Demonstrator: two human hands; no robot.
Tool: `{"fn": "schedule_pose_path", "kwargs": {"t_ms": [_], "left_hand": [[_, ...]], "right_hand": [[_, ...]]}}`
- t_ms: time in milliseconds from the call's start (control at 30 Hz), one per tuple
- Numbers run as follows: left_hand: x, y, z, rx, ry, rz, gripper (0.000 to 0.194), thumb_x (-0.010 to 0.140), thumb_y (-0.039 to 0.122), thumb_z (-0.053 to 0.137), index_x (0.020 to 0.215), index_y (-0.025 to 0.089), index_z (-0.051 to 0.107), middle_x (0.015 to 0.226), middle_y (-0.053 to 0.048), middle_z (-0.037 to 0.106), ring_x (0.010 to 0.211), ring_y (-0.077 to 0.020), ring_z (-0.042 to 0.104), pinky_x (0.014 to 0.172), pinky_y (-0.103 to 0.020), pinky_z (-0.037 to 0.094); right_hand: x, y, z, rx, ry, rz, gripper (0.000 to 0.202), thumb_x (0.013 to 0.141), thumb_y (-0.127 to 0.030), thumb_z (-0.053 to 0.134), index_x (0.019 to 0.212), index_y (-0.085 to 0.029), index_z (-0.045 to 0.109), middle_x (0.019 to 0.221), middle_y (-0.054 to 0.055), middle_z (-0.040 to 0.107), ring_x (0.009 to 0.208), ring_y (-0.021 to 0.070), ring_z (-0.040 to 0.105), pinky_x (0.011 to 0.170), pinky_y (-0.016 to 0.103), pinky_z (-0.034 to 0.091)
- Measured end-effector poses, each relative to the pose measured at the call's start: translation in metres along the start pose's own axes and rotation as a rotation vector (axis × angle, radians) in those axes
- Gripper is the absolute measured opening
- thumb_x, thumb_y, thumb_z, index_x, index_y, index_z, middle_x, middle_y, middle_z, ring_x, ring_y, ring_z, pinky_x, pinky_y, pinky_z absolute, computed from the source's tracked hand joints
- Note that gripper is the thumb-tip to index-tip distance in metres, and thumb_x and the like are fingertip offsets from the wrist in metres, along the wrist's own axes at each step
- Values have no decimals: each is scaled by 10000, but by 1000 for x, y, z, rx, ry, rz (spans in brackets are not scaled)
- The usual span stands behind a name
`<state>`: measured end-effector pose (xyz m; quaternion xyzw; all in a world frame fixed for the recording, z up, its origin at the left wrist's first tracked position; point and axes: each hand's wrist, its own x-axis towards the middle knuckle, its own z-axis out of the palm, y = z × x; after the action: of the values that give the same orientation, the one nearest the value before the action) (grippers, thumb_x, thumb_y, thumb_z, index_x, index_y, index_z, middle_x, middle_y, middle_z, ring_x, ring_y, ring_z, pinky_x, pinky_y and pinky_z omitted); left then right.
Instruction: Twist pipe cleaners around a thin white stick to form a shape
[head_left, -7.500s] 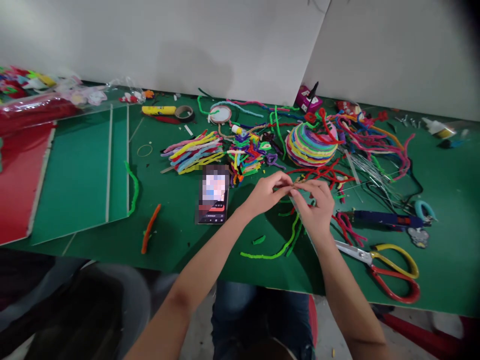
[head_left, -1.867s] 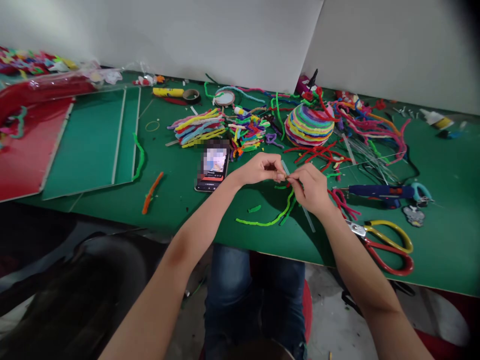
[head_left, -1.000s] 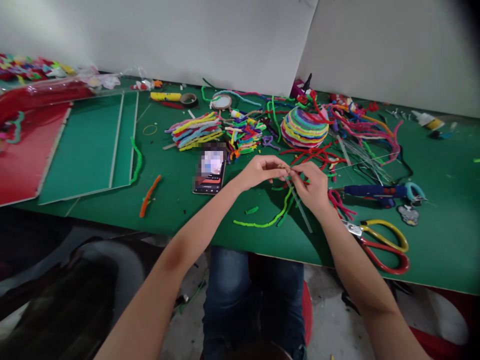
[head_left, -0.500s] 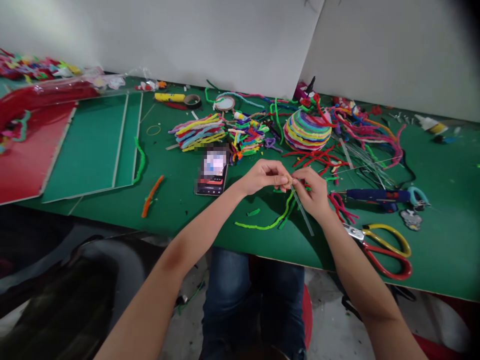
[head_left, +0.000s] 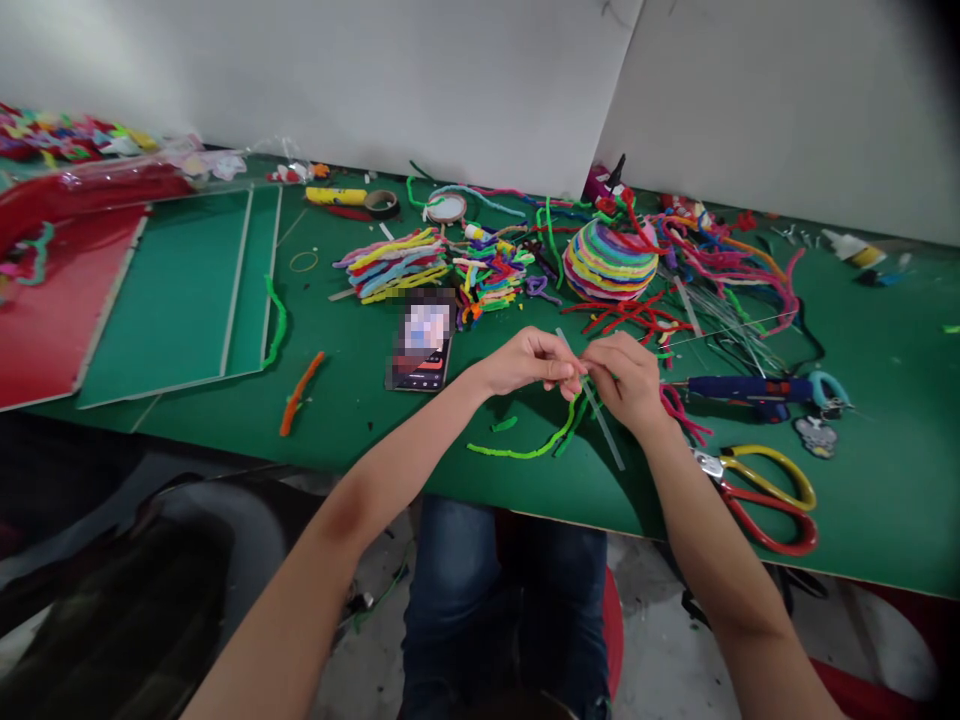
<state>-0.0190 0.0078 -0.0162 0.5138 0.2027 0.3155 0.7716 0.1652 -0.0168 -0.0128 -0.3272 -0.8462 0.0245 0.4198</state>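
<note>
My left hand is closed in a pinch, its fingertips meeting those of my right hand, which is closed too. Whatever small thing they pinch is hidden by the fingers. A translucent glue stick runs slantwise beneath the fingertips, its upper end showing above them. Just below the hands a light green pipe cleaner curves over the green table, with a short green piece beside it. To the left of my left hand lies a phone with a lit, partly blurred screen.
Scissors with yellow and red handles lie at right, below a blue glue gun. Behind the hands stand a striped pipe-cleaner dome and bundles of coloured pipe cleaners. An orange pipe cleaner and green boards lie left.
The fingers have shifted slightly, and the small beige piece seen between them earlier is now hidden. The upper end of the glue stick has come into sight above them.
</note>
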Motion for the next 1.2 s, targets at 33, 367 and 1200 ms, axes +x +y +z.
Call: {"fn": "schedule_pose_path", "kwargs": {"t_ms": [33,367,1200], "left_hand": [[0,0,0,-5,-15,2,449,536,500,808,723,110,685,610,-41,685,533,-113,646,440,-170,384],[0,1,-5,-2,47,5,441,596,469,790,828,108,688,710,-56,705,591,-102,649,511,-183,428],[-2,3,3,3,35,49,473,523,532,800,693,112,666,592,-31,678,487,-87,612,452,-175,408]], "right_hand": [[0,0,0,7,0,0,120,871,-185,509,831,-221,617,794,45,667,736,158,602,673,305,484],[-4,3,2,-35,-25,50,113,876,-207,498,853,-212,609,806,61,669,735,166,608,654,309,495],[-2,-5,0,-28,-16,19,103,860,-191,515,866,-220,613,804,56,676,721,170,619,636,307,492]]}}
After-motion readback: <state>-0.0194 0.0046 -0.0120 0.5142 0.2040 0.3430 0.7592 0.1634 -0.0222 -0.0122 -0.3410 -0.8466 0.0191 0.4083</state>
